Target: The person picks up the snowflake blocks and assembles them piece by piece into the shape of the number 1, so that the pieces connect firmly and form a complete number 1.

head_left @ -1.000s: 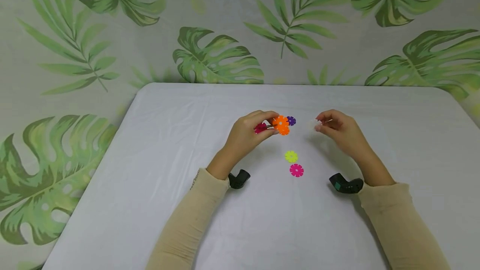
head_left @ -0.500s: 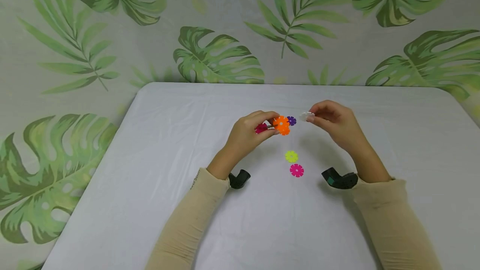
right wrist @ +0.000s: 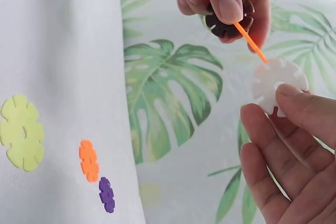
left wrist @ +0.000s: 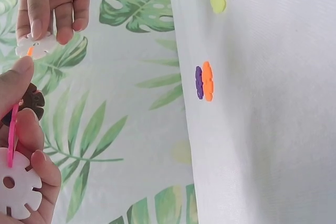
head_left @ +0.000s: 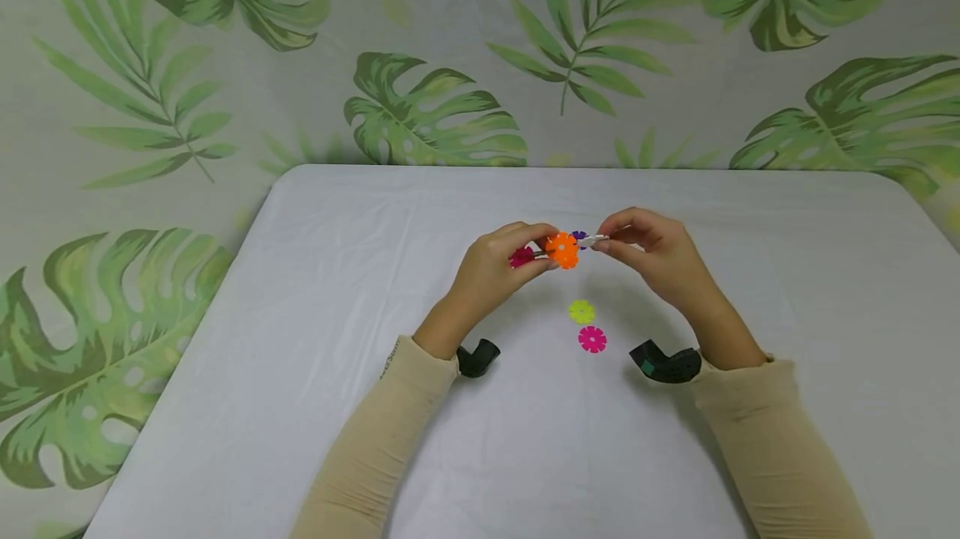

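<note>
My left hand [head_left: 491,268] pinches a chain of notched plastic flower discs between thumb and fingers. In the left wrist view the chain runs from a white disc [left wrist: 23,195] through a pink disc [left wrist: 11,137] to a dark disc [left wrist: 34,103]. An orange disc [right wrist: 251,39], edge-on in the right wrist view, sticks out past the left thumb. Thumb and finger of my right hand [head_left: 652,252] pinch another white disc [right wrist: 273,80]. Its rim meets the orange disc's tip; whether the slots interlock, I cannot tell.
Loose on the white-covered table [head_left: 337,289] lie a yellow disc [head_left: 582,311] and a pink disc [head_left: 592,340], nearer than the hands. Beyond them lie an orange disc [right wrist: 89,161] and a purple disc [right wrist: 106,194] side by side. A leaf-patterned cloth [head_left: 435,106] hangs behind.
My right hand has moved left, bringing its white disc from well apart to the orange disc of the chain. The left hand has stayed in place with its grip.
</note>
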{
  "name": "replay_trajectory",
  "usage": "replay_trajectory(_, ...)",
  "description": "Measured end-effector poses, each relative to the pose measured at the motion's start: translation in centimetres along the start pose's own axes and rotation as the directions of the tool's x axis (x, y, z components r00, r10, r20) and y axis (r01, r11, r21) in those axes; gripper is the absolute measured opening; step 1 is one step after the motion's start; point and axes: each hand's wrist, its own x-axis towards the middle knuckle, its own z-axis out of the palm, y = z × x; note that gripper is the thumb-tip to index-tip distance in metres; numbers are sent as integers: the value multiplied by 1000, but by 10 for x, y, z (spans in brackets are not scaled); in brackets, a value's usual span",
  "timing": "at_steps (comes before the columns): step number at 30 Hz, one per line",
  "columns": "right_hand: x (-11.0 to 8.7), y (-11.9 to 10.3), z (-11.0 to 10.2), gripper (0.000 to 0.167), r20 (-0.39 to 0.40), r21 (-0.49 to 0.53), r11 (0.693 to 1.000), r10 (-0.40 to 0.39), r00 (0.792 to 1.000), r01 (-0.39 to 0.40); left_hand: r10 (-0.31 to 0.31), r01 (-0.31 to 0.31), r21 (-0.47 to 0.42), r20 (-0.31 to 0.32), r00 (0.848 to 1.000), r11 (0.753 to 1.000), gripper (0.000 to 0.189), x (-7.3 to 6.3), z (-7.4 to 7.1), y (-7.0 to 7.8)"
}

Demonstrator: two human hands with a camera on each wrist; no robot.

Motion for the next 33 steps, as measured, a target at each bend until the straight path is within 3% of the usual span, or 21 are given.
replay_trajectory(11, 0, 1, 3, 16, -4, 15, 997, -81, 997, 81, 0, 0, -37, 8, 1000, 999, 36, 0, 2, 0)
replay_trajectory(15, -1, -1, 4, 16, -34, -21, 991, -129, 991, 129, 0, 0, -66, -1, 1000, 998, 38, 0, 2, 1)
replay_trajectory(22, -1, -3, 10, 17, -71, -85, 984, -166, 984, 160, 15, -16, -40, -28, 999, 999, 37, -1, 3, 1)
replay_trajectory(33, -2, 1, 11, 18, -37, -14, 983, -182, 983, 181, 5, -5, -48, -2, 1000, 999, 37, -2, -1, -2)
